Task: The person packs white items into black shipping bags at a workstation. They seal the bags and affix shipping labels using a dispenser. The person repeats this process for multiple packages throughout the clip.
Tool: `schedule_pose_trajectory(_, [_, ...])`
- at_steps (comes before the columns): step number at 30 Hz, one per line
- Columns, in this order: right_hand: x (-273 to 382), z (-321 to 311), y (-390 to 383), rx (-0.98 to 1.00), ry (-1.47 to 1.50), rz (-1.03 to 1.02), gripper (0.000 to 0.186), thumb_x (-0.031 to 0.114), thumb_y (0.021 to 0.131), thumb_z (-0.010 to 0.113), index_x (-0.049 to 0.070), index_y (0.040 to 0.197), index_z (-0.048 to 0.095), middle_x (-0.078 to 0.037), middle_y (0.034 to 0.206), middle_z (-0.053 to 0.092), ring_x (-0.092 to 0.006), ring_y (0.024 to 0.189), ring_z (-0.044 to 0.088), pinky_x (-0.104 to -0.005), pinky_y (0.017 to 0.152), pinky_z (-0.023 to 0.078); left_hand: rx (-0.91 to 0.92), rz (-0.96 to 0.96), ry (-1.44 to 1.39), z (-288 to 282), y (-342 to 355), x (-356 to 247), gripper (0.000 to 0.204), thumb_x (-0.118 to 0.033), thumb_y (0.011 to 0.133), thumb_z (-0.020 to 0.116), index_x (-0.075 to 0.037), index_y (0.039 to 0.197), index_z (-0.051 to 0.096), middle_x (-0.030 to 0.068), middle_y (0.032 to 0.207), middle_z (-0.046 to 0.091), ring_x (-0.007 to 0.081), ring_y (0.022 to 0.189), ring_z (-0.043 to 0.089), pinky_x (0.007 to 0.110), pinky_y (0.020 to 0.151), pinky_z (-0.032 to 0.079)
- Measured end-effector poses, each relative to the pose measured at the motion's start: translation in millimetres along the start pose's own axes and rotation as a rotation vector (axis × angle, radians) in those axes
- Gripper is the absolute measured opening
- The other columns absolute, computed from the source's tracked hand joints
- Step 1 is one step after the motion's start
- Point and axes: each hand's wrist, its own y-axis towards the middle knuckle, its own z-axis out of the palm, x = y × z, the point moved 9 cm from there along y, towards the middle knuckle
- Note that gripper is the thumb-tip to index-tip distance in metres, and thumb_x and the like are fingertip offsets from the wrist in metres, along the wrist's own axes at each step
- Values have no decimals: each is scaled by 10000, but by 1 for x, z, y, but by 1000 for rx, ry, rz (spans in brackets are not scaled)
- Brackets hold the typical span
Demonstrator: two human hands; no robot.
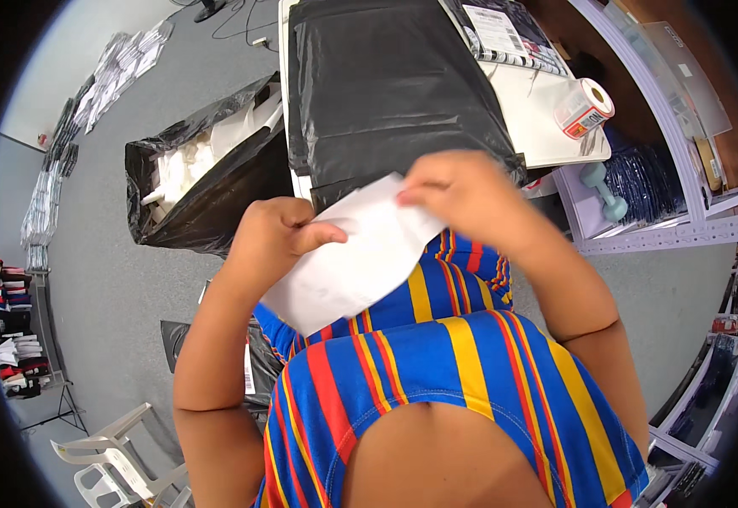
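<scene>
A white sheet of paper [356,254] is held up in front of my chest, above a blue, red and yellow striped shirt [454,364]. My left hand [272,237] grips the sheet's left edge with thumb on top. My right hand [462,190] pinches its upper right corner. The lower part of the sheet hangs free. Behind the hands lies a table covered by a black plastic sheet [386,85].
A black bag [191,203] holding white items stands on the grey floor at the left. A tape roll [585,108] rests on a white board at the right, above white shelving [665,229] with a dumbbell. White plastic chairs [107,466] stand lower left; a rack of clothes [13,330] far left.
</scene>
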Motion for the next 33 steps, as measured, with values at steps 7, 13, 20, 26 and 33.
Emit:
schedule_pose_trajectory(7, [-149,-125,-38,-467,467,397,138,180,740,631,71,706,554,18,627,544,-34,540,494,-164,479,391,404,-420,169,42,-79,145,284,-275,675,675,-8,729,594,94,664,574,154,635,556,282,570,429])
schedule_pose_trajectory(13, [-165,-39,-6,-290,515,422,154,173,731,641,45,740,556,26,621,526,-24,522,427,-168,462,314,113,24,120,51,-63,91,855,-134,459,773,-70,1206,361,181,1278,276,374,1153,315,378,934,313])
schedule_pose_trajectory(20, [-133,-14,12,-197,-346,244,292,262,706,634,17,822,526,-121,753,579,-256,685,562,-359,605,420,117,515,418,65,-65,44,645,-55,555,689,-156,1141,440,133,1294,293,336,1221,237,450,942,273])
schedule_pose_trajectory(26, [-128,-25,9,-203,-649,351,562,333,655,670,62,1090,438,-151,859,541,-295,750,537,-372,672,420,310,562,465,74,-55,40,614,-103,560,700,-172,1123,468,124,1276,323,330,1217,244,449,957,243])
schedule_pose_trajectory(33, [-50,43,3,120,-73,54,207,230,708,618,33,750,571,-105,713,538,-253,689,536,-320,622,422,189,-8,53,64,-58,114,900,-98,616,712,-79,1322,155,170,1175,423,269,1106,404,328,914,322])
